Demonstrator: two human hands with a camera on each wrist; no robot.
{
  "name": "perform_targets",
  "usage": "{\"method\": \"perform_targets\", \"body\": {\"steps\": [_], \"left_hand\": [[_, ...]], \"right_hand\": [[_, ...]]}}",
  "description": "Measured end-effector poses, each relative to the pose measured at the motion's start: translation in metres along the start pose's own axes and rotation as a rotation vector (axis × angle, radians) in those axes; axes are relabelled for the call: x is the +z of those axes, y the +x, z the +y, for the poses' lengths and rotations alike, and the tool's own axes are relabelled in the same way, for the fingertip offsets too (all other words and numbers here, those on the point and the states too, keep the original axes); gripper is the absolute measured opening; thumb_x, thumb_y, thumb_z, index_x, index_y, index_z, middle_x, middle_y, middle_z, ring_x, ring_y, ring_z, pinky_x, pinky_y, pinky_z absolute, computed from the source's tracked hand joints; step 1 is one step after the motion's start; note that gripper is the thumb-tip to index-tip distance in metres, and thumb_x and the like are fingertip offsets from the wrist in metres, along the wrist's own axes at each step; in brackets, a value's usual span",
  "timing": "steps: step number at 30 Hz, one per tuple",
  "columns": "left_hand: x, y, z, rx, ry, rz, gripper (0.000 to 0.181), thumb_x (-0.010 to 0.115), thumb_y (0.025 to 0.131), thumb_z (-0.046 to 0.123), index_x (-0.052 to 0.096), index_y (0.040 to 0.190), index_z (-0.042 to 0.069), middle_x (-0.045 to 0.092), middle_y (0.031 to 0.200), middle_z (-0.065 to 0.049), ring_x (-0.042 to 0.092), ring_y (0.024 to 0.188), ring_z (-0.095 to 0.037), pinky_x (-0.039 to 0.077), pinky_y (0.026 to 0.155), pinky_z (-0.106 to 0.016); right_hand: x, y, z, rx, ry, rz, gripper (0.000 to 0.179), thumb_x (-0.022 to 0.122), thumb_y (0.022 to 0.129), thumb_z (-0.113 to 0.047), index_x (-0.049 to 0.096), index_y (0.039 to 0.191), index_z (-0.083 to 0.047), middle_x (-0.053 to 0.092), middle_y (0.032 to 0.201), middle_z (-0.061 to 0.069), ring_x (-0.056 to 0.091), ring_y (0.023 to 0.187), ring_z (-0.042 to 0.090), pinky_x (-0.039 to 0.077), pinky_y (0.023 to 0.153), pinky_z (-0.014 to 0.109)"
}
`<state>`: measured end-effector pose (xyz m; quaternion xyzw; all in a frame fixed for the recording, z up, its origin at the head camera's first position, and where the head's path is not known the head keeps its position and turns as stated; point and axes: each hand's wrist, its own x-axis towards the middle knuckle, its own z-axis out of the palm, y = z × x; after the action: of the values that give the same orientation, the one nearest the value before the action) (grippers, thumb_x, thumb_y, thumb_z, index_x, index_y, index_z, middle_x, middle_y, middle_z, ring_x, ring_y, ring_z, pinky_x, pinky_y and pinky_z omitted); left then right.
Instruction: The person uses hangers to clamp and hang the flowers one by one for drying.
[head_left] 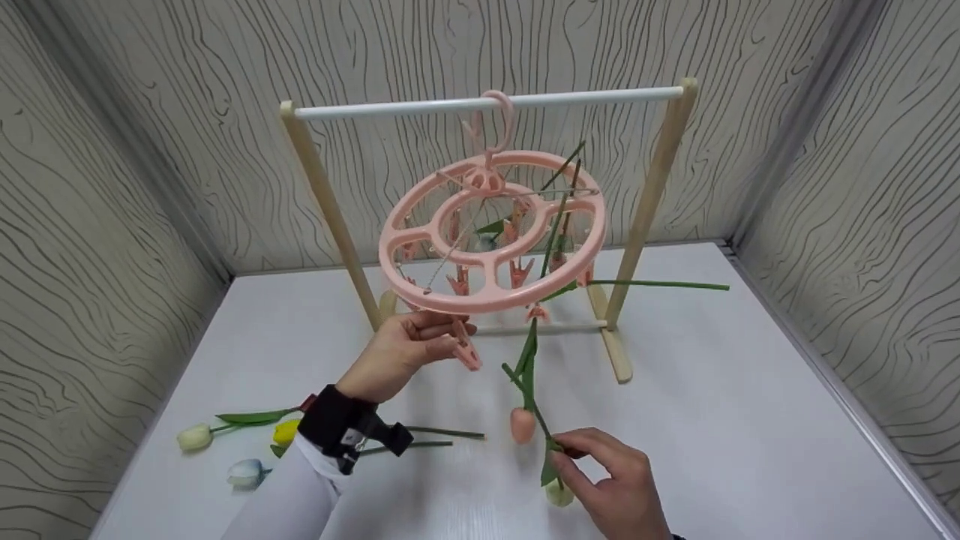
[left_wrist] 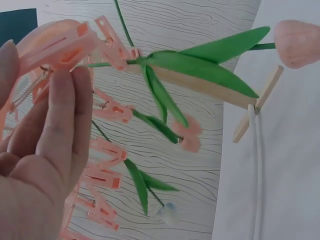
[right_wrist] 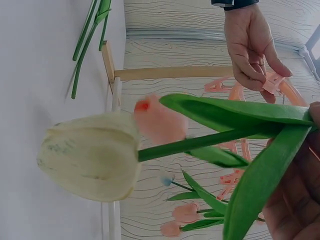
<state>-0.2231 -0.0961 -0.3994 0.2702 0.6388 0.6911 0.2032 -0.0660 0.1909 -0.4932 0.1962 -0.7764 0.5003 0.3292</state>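
1. Across the top of the head view, a pale back wall (head_left: pixel 187 150) carries a wood-grain pattern in dark wavy lines
2. The same grain covers a left wall (head_left: pixel 60 225) and a right wall (head_left: pixel 862 262) at the frame's sides
3. Grey strips (head_left: pixel 133 142) line the corners at upper left and upper right
4. A white tabletop (head_left: pixel 712 420) fills the lower frame, softly lit

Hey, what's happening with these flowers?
A person's left hand holds a pink clip on a round hanger hung from a white bar. The right hand holds a pale tulip, head down, not yet clipped. A peach tulip and others hang from other clips; more tulips lie on the table.
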Motion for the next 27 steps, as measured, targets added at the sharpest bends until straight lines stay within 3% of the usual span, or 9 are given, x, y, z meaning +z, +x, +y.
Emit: {"method": "perform_targets", "body": {"steps": [5, 9, 13, 18, 27], "left_hand": [[0.016, -0.001, -0.004, -0.02, -0.061, 0.005, 0.029, 0.077, 0.114, 0.009, 0.073, 0.142, 0.001, 0.087, 0.121, 0.007, 0.087, 0.11, -0.008, 0.066, 0.117, -0.034], [0.034, -0.003, -0.01, 0.036, -0.186, 0.004, 0.019, 0.082, 0.113, 0.02, 0.075, 0.13, 0.015, 0.084, 0.121, 0.007, 0.085, 0.114, -0.007, 0.066, 0.116, -0.031], [0.053, -0.002, -0.017, 0.123, -0.324, 0.024, 0.016, 0.084, 0.112, 0.024, 0.077, 0.126, 0.021, 0.08, 0.117, 0.008, 0.082, 0.114, -0.007, 0.066, 0.116, -0.031], [0.072, 0.001, -0.024, 0.186, -0.394, 0.094, 0.016, 0.082, 0.112, 0.02, 0.077, 0.127, 0.022, 0.079, 0.115, 0.009, 0.083, 0.114, -0.006, 0.065, 0.116, -0.029], [0.086, -0.002, -0.03, 0.141, -0.437, 0.187, 0.023, 0.079, 0.11, 0.007, 0.077, 0.129, 0.019, 0.083, 0.12, 0.008, 0.082, 0.121, -0.008, 0.066, 0.115, -0.029]], "right_hand": [[0.009, 0.006, 0.002, 0.022, 0.03, 0.002, 0.037, 0.087, 0.084, 0.026, 0.087, 0.107, -0.004, 0.085, 0.094, 0.009, 0.076, 0.087, -0.002, 0.062, 0.079, 0.01], [0.018, 0.015, 0.004, 0.051, 0.051, 0.034, 0.033, 0.086, 0.085, 0.025, 0.087, 0.107, 0.0, 0.085, 0.096, 0.014, 0.076, 0.088, -0.003, 0.061, 0.081, 0.009], [0.022, 0.024, 0.003, 0.096, 0.028, 0.065, 0.027, 0.085, 0.09, 0.022, 0.086, 0.108, 0.003, 0.085, 0.097, 0.018, 0.075, 0.09, -0.006, 0.061, 0.081, 0.008], [0.022, 0.034, 0.002, 0.141, 0.013, 0.065, 0.023, 0.084, 0.094, 0.019, 0.087, 0.111, 0.003, 0.085, 0.097, 0.018, 0.072, 0.09, -0.007, 0.06, 0.078, 0.009], [0.02, 0.044, -0.003, 0.204, 0.021, 0.053, 0.018, 0.086, 0.098, 0.013, 0.087, 0.114, 0.004, 0.087, 0.102, 0.02, 0.076, 0.096, -0.007, 0.062, 0.087, 0.009]]}}
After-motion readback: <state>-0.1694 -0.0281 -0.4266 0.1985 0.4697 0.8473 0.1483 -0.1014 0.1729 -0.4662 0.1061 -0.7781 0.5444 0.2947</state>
